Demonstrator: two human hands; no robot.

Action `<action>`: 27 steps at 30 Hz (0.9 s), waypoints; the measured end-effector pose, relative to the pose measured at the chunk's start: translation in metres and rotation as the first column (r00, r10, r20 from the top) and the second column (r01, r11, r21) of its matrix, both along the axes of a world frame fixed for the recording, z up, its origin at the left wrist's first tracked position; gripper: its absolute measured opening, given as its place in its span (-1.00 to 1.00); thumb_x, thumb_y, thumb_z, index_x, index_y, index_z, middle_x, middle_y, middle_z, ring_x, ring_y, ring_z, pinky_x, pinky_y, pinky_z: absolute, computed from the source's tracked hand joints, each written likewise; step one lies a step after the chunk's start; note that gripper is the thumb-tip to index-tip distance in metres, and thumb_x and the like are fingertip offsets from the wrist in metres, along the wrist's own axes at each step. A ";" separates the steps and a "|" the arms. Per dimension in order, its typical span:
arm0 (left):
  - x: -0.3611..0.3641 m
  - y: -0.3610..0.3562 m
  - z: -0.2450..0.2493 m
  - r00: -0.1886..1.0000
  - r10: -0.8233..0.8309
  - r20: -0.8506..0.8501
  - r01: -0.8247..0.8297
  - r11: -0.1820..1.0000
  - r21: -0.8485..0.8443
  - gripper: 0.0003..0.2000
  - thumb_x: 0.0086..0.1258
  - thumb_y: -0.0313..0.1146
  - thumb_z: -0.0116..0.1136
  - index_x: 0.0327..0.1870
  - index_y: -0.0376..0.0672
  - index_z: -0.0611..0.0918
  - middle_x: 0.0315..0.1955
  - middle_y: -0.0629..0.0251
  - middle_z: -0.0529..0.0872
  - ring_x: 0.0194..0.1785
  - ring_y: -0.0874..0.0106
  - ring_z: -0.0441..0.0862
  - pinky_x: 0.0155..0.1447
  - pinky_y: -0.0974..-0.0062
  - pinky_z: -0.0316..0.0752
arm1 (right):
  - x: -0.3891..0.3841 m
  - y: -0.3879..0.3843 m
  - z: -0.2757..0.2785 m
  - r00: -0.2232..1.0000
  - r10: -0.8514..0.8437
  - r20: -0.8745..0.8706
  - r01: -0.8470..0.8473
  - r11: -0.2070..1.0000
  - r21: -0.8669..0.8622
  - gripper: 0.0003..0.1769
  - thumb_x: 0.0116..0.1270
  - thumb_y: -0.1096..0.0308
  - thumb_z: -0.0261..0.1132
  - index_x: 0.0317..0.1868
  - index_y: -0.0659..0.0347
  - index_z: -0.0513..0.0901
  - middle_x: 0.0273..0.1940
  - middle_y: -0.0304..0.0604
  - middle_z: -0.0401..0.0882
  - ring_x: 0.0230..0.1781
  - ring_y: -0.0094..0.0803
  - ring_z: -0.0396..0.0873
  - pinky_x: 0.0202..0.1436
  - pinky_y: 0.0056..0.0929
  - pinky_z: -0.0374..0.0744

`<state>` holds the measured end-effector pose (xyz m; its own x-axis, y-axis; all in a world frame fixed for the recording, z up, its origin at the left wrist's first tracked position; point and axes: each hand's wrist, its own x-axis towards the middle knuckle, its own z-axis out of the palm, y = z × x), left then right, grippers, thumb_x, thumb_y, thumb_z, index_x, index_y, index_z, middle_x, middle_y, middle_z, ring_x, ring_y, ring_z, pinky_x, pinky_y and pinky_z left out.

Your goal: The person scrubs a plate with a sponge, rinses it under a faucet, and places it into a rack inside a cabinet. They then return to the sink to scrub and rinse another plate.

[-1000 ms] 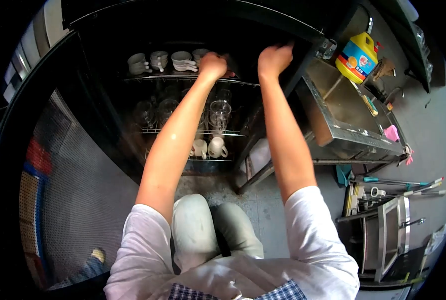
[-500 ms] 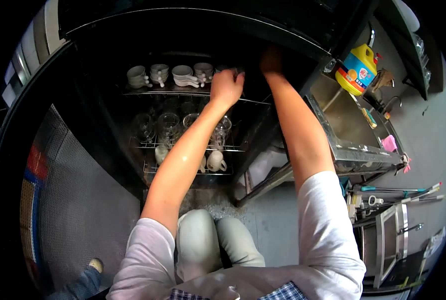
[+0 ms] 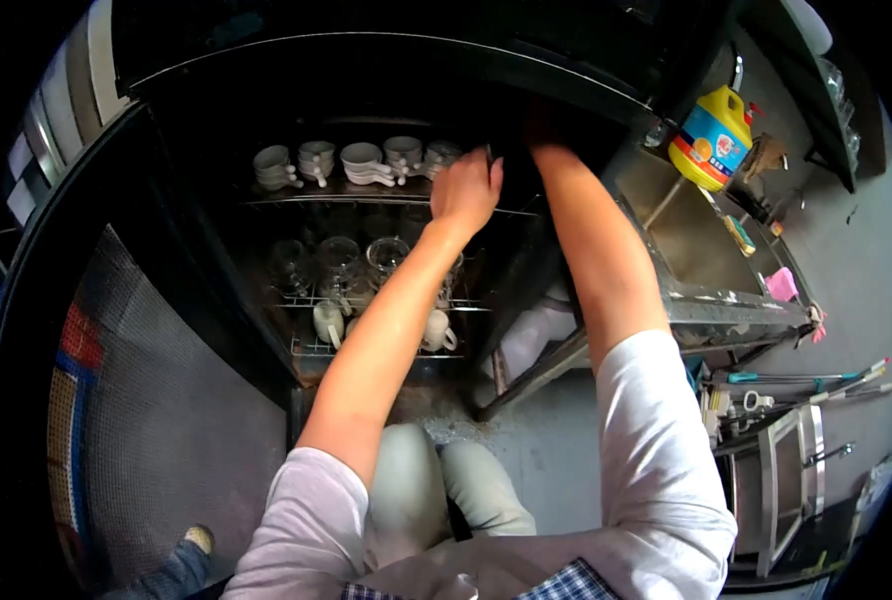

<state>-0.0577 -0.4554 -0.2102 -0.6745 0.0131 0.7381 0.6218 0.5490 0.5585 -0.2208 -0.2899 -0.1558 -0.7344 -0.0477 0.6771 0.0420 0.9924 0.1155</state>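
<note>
In the head view my left hand [image 3: 468,190] is at the right end of the cabinet's upper wire shelf [image 3: 366,198]. Its fingers are curled closed, and whatever lies in them is hidden. Just left of it stand stacks of small white handled cups [image 3: 368,163], with one more stack [image 3: 441,155] partly behind the hand. My right hand [image 3: 541,128] reaches into the dark right side of the cabinet; shadow hides its fingers. Clear glass mugs [image 3: 339,258] stand on the shelf below, and white mugs [image 3: 328,322] on the lowest rack.
The cabinet's black door [image 3: 176,240] hangs open on the left. To the right is a metal sink [image 3: 706,245] with a yellow jug [image 3: 714,140] and a pink cloth [image 3: 781,284]. A person's shoe [image 3: 199,538] shows at lower left.
My left hand has shifted slightly right and down along the upper shelf, uncovering more of the rightmost cup stack. My right hand has stayed in the dark part of the cabinet.
</note>
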 end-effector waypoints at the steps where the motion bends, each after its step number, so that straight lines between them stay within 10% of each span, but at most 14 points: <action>1: -0.001 0.004 -0.002 1.000 0.006 -0.031 -0.006 1.000 -0.023 -0.74 0.35 -0.21 0.06 -0.16 -0.24 0.56 -0.36 -0.14 0.64 -0.27 -0.13 0.57 -0.20 0.00 0.46 | 0.009 -0.005 0.001 0.999 -0.004 0.045 0.005 1.000 -0.005 -0.51 0.27 0.14 0.13 0.15 0.18 0.55 0.19 0.12 0.46 0.20 0.04 0.44 0.26 -0.13 0.39; 5: -0.006 0.017 0.001 0.995 -0.079 0.060 0.088 0.984 -0.152 -0.73 0.30 -0.25 0.07 -0.15 -0.28 0.51 -0.23 -0.17 0.63 -0.15 -0.15 0.55 -0.14 -0.01 0.48 | 0.053 -0.034 0.005 0.979 0.010 0.203 0.012 0.994 -0.107 -0.50 0.27 0.11 0.13 0.15 0.16 0.56 0.19 0.10 0.47 0.19 0.04 0.45 0.26 -0.14 0.40; 7: -0.005 0.026 0.003 0.974 -0.108 0.199 0.158 0.953 -0.258 -0.74 0.24 -0.26 0.11 -0.21 -0.31 0.56 -0.18 -0.14 0.64 -0.07 -0.16 0.53 -0.08 0.01 0.48 | 0.096 -0.046 0.011 0.985 0.028 0.169 0.034 0.935 -0.353 -0.53 0.24 0.12 0.16 0.08 0.18 0.60 0.14 0.09 0.52 0.13 -0.01 0.51 0.22 -0.16 0.42; 8: 0.000 0.036 0.005 0.978 -0.096 0.187 0.136 0.968 -0.211 -0.70 0.24 -0.28 0.07 -0.10 -0.29 0.54 -0.21 -0.16 0.65 -0.11 -0.08 0.60 -0.07 0.04 0.53 | 0.134 -0.054 0.018 0.993 0.099 -0.066 -0.116 0.679 -0.725 -0.57 0.19 0.19 0.19 0.00 0.26 0.62 0.07 0.23 0.52 0.09 0.08 0.49 0.18 -0.14 0.45; 11: -0.003 0.040 -0.020 0.969 -0.215 -0.125 0.194 0.968 -0.161 -0.72 0.22 -0.13 0.13 -0.24 -0.15 0.63 -0.32 -0.06 0.69 -0.19 -0.04 0.63 -0.16 0.07 0.53 | 0.194 -0.080 0.012 0.966 -0.101 -0.238 -0.076 0.768 -0.636 -0.57 0.12 0.33 0.21 -0.02 0.43 0.53 0.05 0.40 0.42 0.08 0.17 0.41 0.18 -0.13 0.42; 12: 0.002 0.040 -0.012 0.958 -0.268 0.102 0.280 0.949 -0.143 -0.70 0.22 -0.11 0.13 -0.21 -0.15 0.62 -0.27 -0.06 0.69 -0.22 -0.02 0.63 -0.15 0.08 0.52 | 0.216 -0.084 0.011 0.939 -0.127 -0.320 -0.085 0.814 -0.574 -0.57 0.10 0.37 0.20 -0.03 0.47 0.50 0.02 0.43 0.40 0.07 0.20 0.39 0.18 -0.13 0.42; 14: 0.013 0.036 0.012 0.947 -0.322 0.013 0.311 0.901 -0.303 -0.66 0.21 -0.12 0.13 -0.13 -0.18 0.57 -0.26 -0.07 0.68 -0.17 -0.02 0.63 -0.10 0.09 0.52 | 0.255 -0.078 0.017 0.905 0.128 -0.406 -0.370 0.710 -0.600 -0.59 0.13 0.45 0.16 0.00 0.46 0.45 0.02 0.34 0.37 0.05 0.17 0.38 0.13 -0.09 0.42; 16: -0.001 0.040 0.003 0.948 -0.116 0.295 0.203 0.937 -0.284 -0.56 0.21 -0.17 0.15 0.06 -0.23 0.48 -0.05 -0.10 0.58 0.00 0.01 0.55 0.07 0.14 0.45 | 0.305 -0.065 0.028 0.859 0.382 -0.342 -0.509 0.559 -0.655 -0.68 0.15 0.50 0.13 -0.05 0.39 0.49 -0.11 0.22 0.42 -0.06 0.12 0.42 0.04 -0.06 0.45; 18: 0.037 0.040 0.022 0.984 0.073 0.164 -0.022 0.957 -0.289 -0.44 0.22 -0.37 0.10 0.26 -0.29 0.29 0.10 -0.19 0.45 0.16 -0.06 0.43 0.22 0.19 0.39 | 0.362 -0.040 0.043 0.771 0.631 -0.084 -0.444 0.437 -0.782 -0.71 0.22 0.48 0.15 -0.03 0.33 0.54 -0.19 0.14 0.51 -0.17 0.02 0.52 -0.06 -0.16 0.52; 21: 0.136 -0.006 0.067 0.972 0.061 0.226 -0.014 0.979 -0.204 -0.60 0.16 -0.52 0.11 0.08 -0.30 0.43 -0.05 -0.09 0.53 0.08 -0.01 0.47 0.18 0.21 0.38 | 0.443 0.032 0.067 0.472 0.878 0.079 -0.110 0.148 -0.983 -0.66 0.31 0.38 0.22 0.08 0.28 0.56 -0.25 -0.01 0.65 -0.28 -0.36 0.63 -0.19 -0.42 0.58; 22: 0.171 -0.032 0.069 0.938 -0.011 0.345 0.063 0.988 -0.140 -0.66 0.14 -0.54 0.12 -0.02 -0.31 0.49 -0.10 -0.05 0.56 0.03 0.01 0.50 0.16 0.21 0.39 | 0.471 0.062 0.079 0.477 0.878 0.047 0.105 -0.004 -0.994 -0.69 0.34 0.41 0.20 0.07 0.28 0.57 -0.25 -0.16 0.66 -0.28 -0.49 0.60 -0.18 -0.49 0.58; 24: 0.256 -0.079 0.122 0.766 -0.022 0.643 0.135 0.983 -0.126 -0.79 0.12 -0.56 0.12 -0.19 -0.29 0.56 -0.21 0.02 0.60 -0.03 0.02 0.53 0.12 0.22 0.41 | 0.518 0.128 0.091 0.621 0.753 0.219 0.223 0.098 -0.970 -0.76 0.40 0.40 0.15 0.01 0.26 0.59 -0.32 -0.29 0.60 -0.38 -0.60 0.51 -0.29 -0.57 0.54; 27: 0.335 -0.150 0.213 0.863 0.268 0.429 -0.127 0.936 -0.330 -0.80 0.06 -0.55 0.13 -0.24 -0.26 0.59 -0.30 0.05 0.61 -0.13 0.06 0.54 0.06 0.19 0.42 | 0.568 0.212 0.129 0.668 0.631 0.394 0.518 -0.015 -0.855 -0.81 0.36 0.46 0.09 -0.09 0.24 0.59 -0.37 -0.27 0.58 -0.49 -0.53 0.50 -0.41 -0.52 0.53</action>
<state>0.2772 -0.6053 0.0024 -0.9448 0.0016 0.3276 0.1939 0.8087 0.5554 0.3474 -0.0784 -0.0270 -0.8768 0.0619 -0.4768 0.4808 0.1016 -0.8709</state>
